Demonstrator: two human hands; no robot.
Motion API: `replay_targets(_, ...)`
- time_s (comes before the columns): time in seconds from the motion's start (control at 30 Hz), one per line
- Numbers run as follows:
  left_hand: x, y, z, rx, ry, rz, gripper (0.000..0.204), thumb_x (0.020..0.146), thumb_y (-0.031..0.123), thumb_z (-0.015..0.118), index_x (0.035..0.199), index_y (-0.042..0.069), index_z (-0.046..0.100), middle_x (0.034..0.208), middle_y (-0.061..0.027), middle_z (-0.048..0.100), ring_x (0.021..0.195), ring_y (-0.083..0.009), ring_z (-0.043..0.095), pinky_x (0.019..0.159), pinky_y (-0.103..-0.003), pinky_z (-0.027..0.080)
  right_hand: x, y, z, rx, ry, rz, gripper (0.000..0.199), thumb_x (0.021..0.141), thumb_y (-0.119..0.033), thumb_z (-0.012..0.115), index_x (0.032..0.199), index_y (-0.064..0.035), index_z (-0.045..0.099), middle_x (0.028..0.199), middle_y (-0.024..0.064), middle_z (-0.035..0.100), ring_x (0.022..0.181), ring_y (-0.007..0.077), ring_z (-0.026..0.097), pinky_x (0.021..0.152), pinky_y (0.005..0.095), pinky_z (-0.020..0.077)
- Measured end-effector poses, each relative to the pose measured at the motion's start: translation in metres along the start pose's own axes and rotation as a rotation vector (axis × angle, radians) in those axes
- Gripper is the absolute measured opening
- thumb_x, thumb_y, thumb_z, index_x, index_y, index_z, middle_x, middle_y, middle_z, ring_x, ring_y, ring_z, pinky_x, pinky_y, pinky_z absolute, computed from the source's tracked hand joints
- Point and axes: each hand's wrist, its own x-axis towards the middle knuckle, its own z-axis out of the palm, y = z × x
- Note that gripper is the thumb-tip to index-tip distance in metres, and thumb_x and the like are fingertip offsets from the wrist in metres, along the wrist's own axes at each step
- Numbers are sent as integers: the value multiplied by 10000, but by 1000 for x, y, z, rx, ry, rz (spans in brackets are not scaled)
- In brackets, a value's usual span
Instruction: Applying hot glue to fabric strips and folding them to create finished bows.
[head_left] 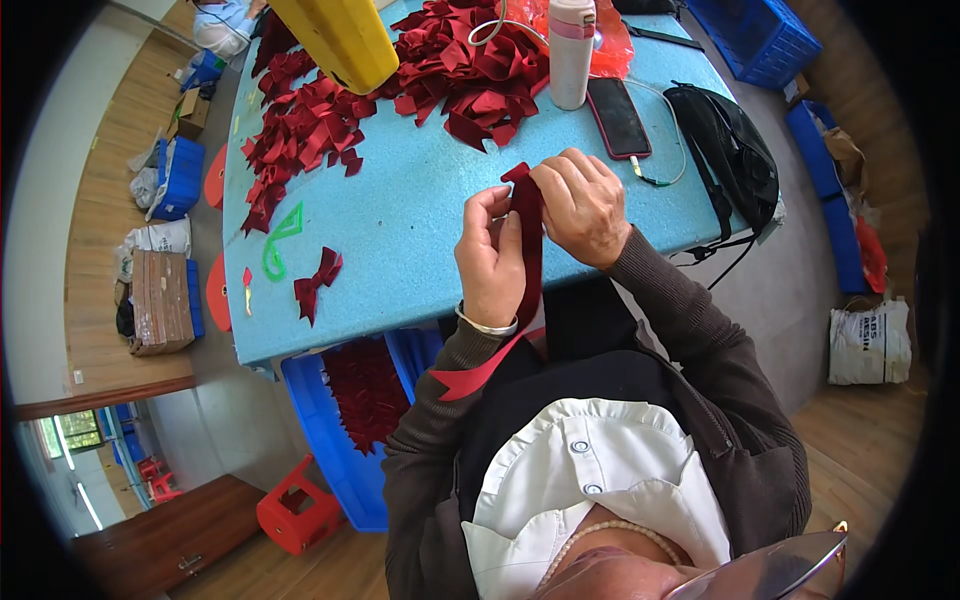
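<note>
Blue counter point(400, 230) edge, ribbon strip point(528, 240) above it: left hand point(490, 262) pinches its midlength, right hand point(583, 205) closes on its top end; long axis near vertical, tail hanging toward the lap.

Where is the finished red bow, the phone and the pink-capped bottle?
Bow point(316, 283), head view, on its middle knot.
Phone point(617, 116), head view, middle of its dark screen.
Bottle point(571, 62), head view, on its white body.

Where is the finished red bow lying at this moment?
In the head view, the finished red bow lies on the left part of the blue table, near its front edge, beside a green outline shape and left of the left hand.
</note>
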Motion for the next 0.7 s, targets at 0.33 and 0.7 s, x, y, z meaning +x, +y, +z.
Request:
replay_targets(0.33,-1,-15,7,185,-23,20,126,927,82,614,994,-23,605,798,-34,570,672,-89,524,602,-234,438,-10,5,-2,-33,-32,6,205,680,-23,656,853,-17,547,798,85,577,698,238,570,590,350,445)
replay_targets(0.7,3,-7,39,122,-14,-67,105,927,80,619,962,-18,611,745,-20,611,611,-59,494,547,-223,401,-22,31,-17,-8,-21,-13,197,680,-34,637,851,-9,542,778,80,563,682,228,555,573,339,441)
